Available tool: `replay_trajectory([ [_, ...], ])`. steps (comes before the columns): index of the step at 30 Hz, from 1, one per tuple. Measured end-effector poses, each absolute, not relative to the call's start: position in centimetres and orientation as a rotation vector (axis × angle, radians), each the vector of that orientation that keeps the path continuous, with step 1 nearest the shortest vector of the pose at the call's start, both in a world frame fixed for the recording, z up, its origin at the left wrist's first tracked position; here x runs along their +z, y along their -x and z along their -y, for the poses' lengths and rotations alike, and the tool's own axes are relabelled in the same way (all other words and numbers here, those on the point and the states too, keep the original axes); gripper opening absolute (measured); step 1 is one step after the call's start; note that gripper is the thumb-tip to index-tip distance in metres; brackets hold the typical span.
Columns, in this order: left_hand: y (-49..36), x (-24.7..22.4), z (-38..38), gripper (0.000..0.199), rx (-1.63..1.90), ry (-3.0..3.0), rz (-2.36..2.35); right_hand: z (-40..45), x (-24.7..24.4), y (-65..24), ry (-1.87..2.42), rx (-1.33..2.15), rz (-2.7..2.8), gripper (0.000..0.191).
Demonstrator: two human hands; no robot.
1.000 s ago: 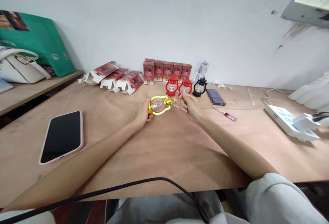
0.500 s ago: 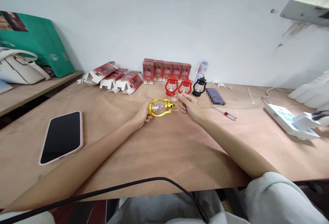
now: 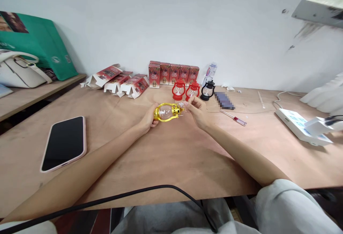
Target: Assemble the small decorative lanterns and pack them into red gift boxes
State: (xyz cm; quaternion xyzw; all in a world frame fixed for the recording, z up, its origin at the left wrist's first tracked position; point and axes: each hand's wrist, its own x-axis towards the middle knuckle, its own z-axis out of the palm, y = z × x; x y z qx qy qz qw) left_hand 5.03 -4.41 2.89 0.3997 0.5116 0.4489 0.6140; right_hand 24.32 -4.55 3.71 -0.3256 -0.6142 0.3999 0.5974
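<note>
On the wooden table (image 3: 160, 169), a row of red boxes (image 3: 174, 74) is placed at the far side. Over the table's middle, the gold lantern (image 3: 166, 111) is held sideways, its top directed to the right; its base is gripped by the left hand (image 3: 149, 119). By the right hand (image 3: 197, 112), its fingertips closed, the thin wire handle (image 3: 181, 115) is pinched near this top.

Loose pale-grey sleeves (image 3: 284, 207), grey lap clothing (image 3: 158, 219)
</note>
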Motion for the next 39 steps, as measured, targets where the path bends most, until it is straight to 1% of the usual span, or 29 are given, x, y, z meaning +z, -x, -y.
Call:
replay_trajectory([
  [5, -5.1, 2.1, 4.3, 0.032, 1.170, -0.899, -1.105, 3.5, 2.4, -24.2, 0.925, 0.997, 1.339, 0.043],
  [10, -5.1, 1.8, 4.2, 0.032, 1.255, -0.840, -1.072, 2.3, 1.5, -24.9, 1.081, 1.018, 1.376, 0.033],
  [13, -5.0, 2.1, 4.3, 0.032, 1.266, -0.792, -1.071, 2.2, 1.1, -25.5, 1.194, 0.933, 1.366, 0.024],
  [15, -5.0, 2.2, 4.4, 0.031, 1.273, -0.774, -1.068, 2.5, 1.0, -25.8, 1.255, 0.857, 1.412, 0.022],
  [19, -5.0, 2.3, 4.4, 0.031, 1.306, -0.764, -1.033, 3.3, 1.3, -25.6, 1.157, 0.690, 1.592, 0.023],
  [23, -5.0, 2.2, 4.4, 0.030, 1.356, -0.732, -0.995, 3.1, 1.3, -25.1, 1.036, 0.502, 1.555, 0.025],
  [26, -5.0, 2.2, 4.4, 0.030, 1.366, -0.717, -0.979, 2.6, 0.6, -25.3, 1.083, 0.533, 1.551, 0.016],
  [28, -5.0, 2.2, 4.5, 0.029, 1.377, -0.721, -0.969, 2.5, 0.0, -25.6, 1.137, 0.559, 1.669, 0.012],
  [30, -5.0, 2.3, 4.5, 0.029, 1.385, -0.723, -0.966, 2.6, -0.4, -25.8, 1.184, 0.499, 1.861, 0.012],
  [34, -5.1, 2.4, 4.6, 0.033, 1.386, -0.704, -0.985, 3.0, -0.2, -26.0, 1.279, 0.162, 2.248, 0.020],
  [37, -5.1, 2.2, 4.4, 0.033, 1.379, -0.711, -0.992, 3.3, 0.1, -26.0, 1.413, 0.001, 2.332, 0.031],
  [39, -5.1, 1.9, 4.2, 0.032, 1.380, -0.744, -1.009, 3.6, 0.3, -26.1, 1.454, 0.027, 2.290, 0.037],
])
